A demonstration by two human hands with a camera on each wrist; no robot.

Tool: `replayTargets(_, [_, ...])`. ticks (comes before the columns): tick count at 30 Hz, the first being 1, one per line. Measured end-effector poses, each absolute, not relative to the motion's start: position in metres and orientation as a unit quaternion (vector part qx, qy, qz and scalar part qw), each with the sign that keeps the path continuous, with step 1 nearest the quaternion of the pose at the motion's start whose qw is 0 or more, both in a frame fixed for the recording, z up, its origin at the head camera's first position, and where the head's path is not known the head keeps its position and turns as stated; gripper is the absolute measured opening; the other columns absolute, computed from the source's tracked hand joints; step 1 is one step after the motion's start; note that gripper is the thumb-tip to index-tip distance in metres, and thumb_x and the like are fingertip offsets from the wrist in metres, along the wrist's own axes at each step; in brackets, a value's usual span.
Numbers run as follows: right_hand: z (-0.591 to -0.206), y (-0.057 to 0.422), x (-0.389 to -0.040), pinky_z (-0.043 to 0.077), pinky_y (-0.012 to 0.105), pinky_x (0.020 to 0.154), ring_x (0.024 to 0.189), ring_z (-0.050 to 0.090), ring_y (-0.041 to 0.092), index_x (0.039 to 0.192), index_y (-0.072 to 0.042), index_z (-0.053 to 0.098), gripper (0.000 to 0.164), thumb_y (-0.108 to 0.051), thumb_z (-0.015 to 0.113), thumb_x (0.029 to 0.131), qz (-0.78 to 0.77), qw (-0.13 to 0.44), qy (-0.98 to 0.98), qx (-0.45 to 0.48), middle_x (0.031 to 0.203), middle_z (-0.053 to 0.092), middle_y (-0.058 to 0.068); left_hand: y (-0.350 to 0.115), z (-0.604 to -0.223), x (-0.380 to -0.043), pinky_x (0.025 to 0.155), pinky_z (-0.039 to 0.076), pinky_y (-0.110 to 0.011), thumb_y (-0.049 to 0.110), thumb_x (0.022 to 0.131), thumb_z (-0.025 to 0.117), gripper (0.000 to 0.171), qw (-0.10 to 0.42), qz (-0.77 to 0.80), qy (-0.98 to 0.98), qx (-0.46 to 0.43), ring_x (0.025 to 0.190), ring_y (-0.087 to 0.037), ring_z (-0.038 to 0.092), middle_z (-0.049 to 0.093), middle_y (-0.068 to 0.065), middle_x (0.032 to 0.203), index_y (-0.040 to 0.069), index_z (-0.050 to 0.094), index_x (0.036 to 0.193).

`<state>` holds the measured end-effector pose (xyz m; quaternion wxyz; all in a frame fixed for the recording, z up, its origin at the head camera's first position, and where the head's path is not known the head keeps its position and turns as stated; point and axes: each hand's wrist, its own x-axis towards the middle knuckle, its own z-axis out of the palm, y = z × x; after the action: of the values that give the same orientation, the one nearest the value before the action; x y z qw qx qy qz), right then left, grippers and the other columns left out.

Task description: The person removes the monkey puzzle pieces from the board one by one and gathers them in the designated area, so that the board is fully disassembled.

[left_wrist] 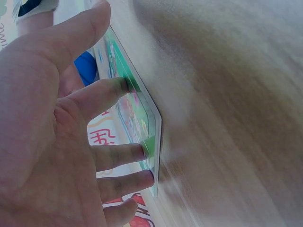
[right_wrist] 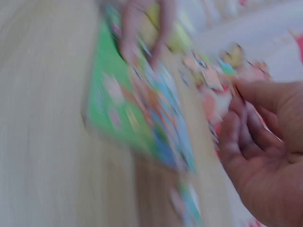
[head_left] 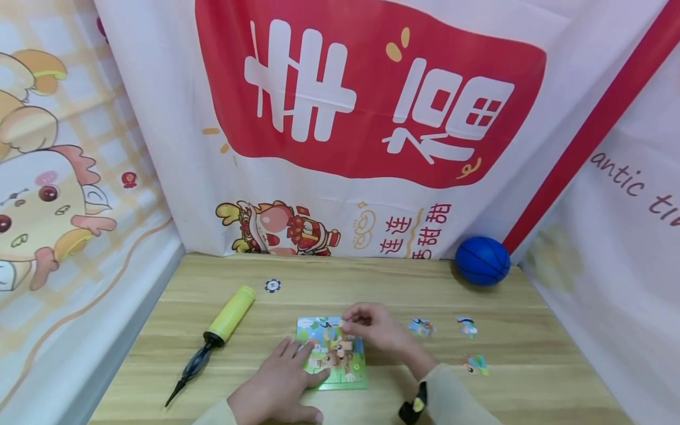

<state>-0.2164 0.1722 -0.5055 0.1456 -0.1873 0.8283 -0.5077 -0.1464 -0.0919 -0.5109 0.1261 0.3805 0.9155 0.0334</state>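
A jigsaw puzzle board (head_left: 340, 383) with a cartoon animal picture and a green lower edge lies flat on the wooden table. My left hand (head_left: 281, 378) rests with spread fingers on its left side; in the left wrist view the fingertips (left_wrist: 149, 178) touch the board's face near the edge. Above the board's upper right is my right hand (head_left: 377, 327). In the right wrist view, its thumb and fingers pinch a small puzzle piece (right_wrist: 212, 78), held clear of the board. Blur there hides the piece's picture.
Loose puzzle pieces lie right of the board: one nearer (head_left: 421, 326), two farther out, upper (head_left: 467, 326) and lower (head_left: 476, 364). A yellow-and-black hand pump (head_left: 231, 316) lies at left, a poker chip (head_left: 273, 285) behind. A blue ball (head_left: 482, 261) sits at the back right corner.
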Motion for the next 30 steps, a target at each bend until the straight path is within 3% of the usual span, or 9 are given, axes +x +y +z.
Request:
replayTargets(4, [-0.497, 0.240, -0.208, 0.054, 0.036, 0.084, 0.096, 0.064, 0.025, 0.111, -0.010, 0.071, 0.024, -0.026, 0.075, 0.094, -0.495, 0.163, 0.837, -0.170, 0.102, 0.070, 0.005, -0.090, -0.510, -0.143, 0.115, 0.020, -0.065, 0.086, 0.080, 0.051, 0.082, 0.107, 0.025, 0.918, 0.380, 0.141, -0.048, 0.033, 0.036, -0.023, 0.157, 0.041, 0.052, 0.148])
replayTargets(11, [-0.505, 0.328, -0.193, 0.054, 0.028, 0.073, 0.089, 0.062, 0.023, 0.106, -0.002, 0.070, 0.021, -0.017, 0.076, 0.093, -0.473, 0.197, 0.854, -0.090, 0.095, 0.068, 0.009, -0.095, -0.511, -0.143, 0.114, 0.019, -0.067, 0.086, 0.079, 0.053, 0.082, 0.104, 0.049, 0.921, 0.373, 0.140, -0.050, 0.033, 0.036, -0.026, 0.156, 0.039, 0.055, 0.146])
replayTargets(15, [-0.513, 0.341, -0.190, 0.056, 0.027, 0.072, 0.088, 0.062, 0.021, 0.107, 0.002, 0.069, 0.021, -0.013, 0.075, 0.093, -0.483, 0.206, 0.847, -0.085, 0.095, 0.067, 0.010, -0.094, -0.510, -0.143, 0.114, 0.018, -0.068, 0.086, 0.078, 0.054, 0.083, 0.109, 0.060, 0.919, 0.373, 0.140, -0.051, 0.032, 0.036, -0.027, 0.155, 0.038, 0.056, 0.146])
replayTargets(30, [-0.521, 0.335, -0.193, 0.050, 0.025, 0.069, 0.079, 0.060, 0.015, 0.096, -0.005, 0.071, 0.009, -0.012, 0.076, 0.093, -0.384, 0.115, 0.907, -0.126, 0.086, 0.067, 0.001, -0.096, -0.507, -0.141, 0.114, 0.017, -0.068, 0.084, 0.078, 0.056, 0.082, 0.115, 0.064, 0.920, 0.370, 0.141, -0.051, 0.031, 0.035, -0.026, 0.156, 0.038, 0.055, 0.146])
